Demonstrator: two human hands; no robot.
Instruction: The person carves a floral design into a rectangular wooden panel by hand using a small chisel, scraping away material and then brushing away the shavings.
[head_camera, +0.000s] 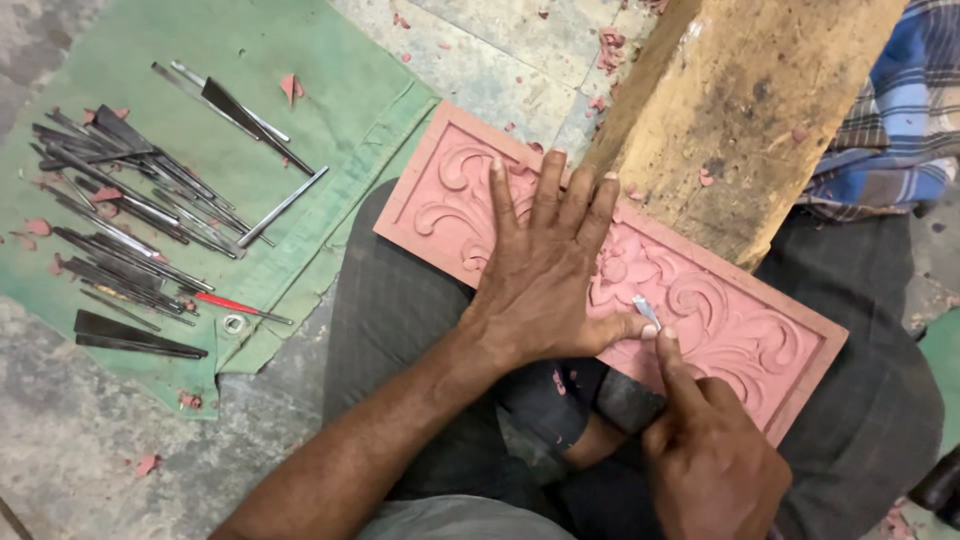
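Note:
A reddish-pink carved panel (745, 325) with scroll and flower relief rests across my lap, running from upper left to lower right. My left hand (545, 270) lies flat on its middle, fingers spread and pointing away from me. My right hand (705, 450) is at the panel's near edge, closed around a small metal carving tool (646, 310). The tool's tip touches the carved surface beside my left thumb. Most of the tool's handle is hidden inside my fist.
A green cloth (330, 95) on the stone floor to the left holds several dark metal chisels (120, 215) and a red-handled tool (228, 302). A thick wooden beam (745, 110) stands just behind the panel. Pink chips (610, 45) are scattered on the floor. Checked cloth (900, 110) lies at the right.

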